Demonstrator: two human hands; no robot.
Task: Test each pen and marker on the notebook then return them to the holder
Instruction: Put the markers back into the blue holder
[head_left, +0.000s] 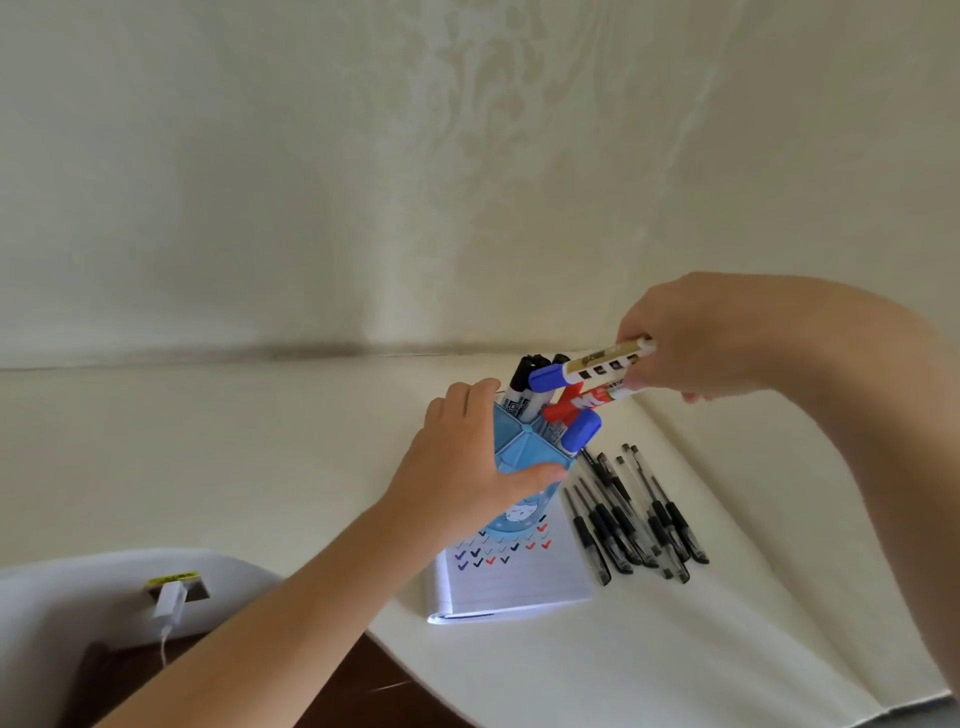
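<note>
At centre frame, my left hand gripped the holder; my right hand held markers for return, needing aligned lowering.

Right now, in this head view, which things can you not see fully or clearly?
All in the head view:
- holder: left side covered by the left hand gripping it.
- markers: rear ends hidden inside the right hand; label print blurred.
- notebook: far part hidden behind the holder.
- pens: they overlap, so the count is unsure.
</note>
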